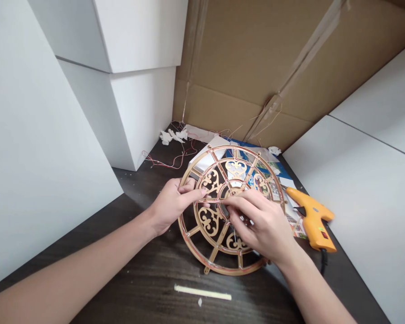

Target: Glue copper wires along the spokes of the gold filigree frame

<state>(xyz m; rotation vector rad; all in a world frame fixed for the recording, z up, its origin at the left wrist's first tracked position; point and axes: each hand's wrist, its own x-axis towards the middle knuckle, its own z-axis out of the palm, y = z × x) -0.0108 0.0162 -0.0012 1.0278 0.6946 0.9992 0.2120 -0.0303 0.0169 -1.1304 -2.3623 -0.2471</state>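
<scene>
A round, gold-coloured openwork wheel frame [219, 247] with spokes, rings and scroll ornaments is tilted up above the dark table. Thin red and white wires run along its rings and spokes. My left hand [173, 202] grips the frame at its left side, thumb on the near face and fingers behind. Over the hub, my right hand [261, 220] has its thumb and fingertips pinched together close to a spoke and the inner ring. What lies between those fingertips is too small to make out.
An orange glue gun [312, 216] lies to the right on printed paper [295, 220]. A pale stick [202, 292] lies in front. Loose wires [175, 164] and crumpled white tissue [173, 136] are at the back left. White boxes [141, 103] and a cardboard sheet [243, 67] enclose the table.
</scene>
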